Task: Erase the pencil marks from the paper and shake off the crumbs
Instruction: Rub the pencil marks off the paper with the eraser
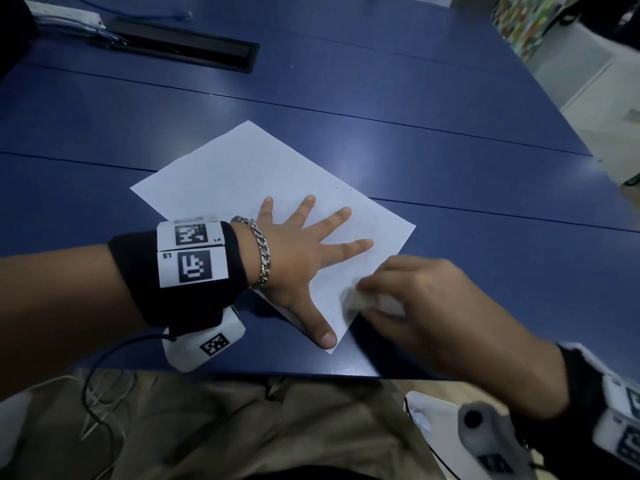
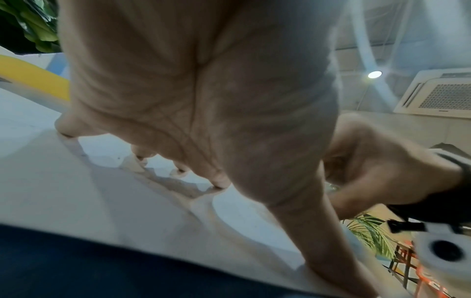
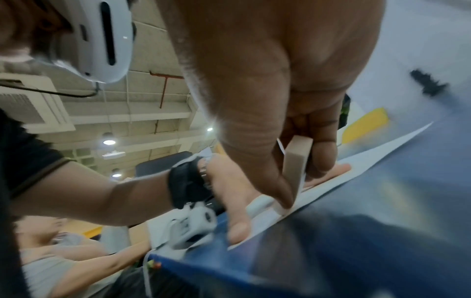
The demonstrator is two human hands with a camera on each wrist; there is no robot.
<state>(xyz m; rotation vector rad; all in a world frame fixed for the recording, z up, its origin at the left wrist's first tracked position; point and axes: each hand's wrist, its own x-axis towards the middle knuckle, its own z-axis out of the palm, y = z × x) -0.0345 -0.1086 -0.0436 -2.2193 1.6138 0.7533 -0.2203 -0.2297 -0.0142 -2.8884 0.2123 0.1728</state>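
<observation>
Currently mid-erasing, by the look of it. Paper [image 1: 263, 188] flat on blue table [image 1: 415, 98], turned cornerwise, near corner just short of the table's front edge. Left hand [image 1: 298, 258] spread flat on the sheet, fingers [image 1: 341, 214] straight and splayed, thumb close to the near corner; pressing down, gripping nothing. Right hand [image 1: 426, 303] blurred in head view, pinching pale eraser [image 1: 362, 301] between thumb and curled fingers; right wrist view confirms block of eraser [image 3: 297, 167] standing on edge, low end on the paper by the sheet's near right border. Pencil marks faint, barely readable; a few dark specks farther up the sheet, crumbs or marks, cannot tell which.

Risks, as judged:
- Eraser working very near the paper's edge, outside the span of the holding hand. Stroke toward the edge likely to catch and buckle or crease the sheet.
- Pressure lifted from the left hand, and paper slides or rotates on the smooth table.
- Hard rubbing on edge of eraser could tear thin paper.
- Crumbs not yet shaken off; sheet near table front, so careless lifting drops them into the lap.

Black slot [image 1: 180, 46] in table at far left, well apart.
</observation>
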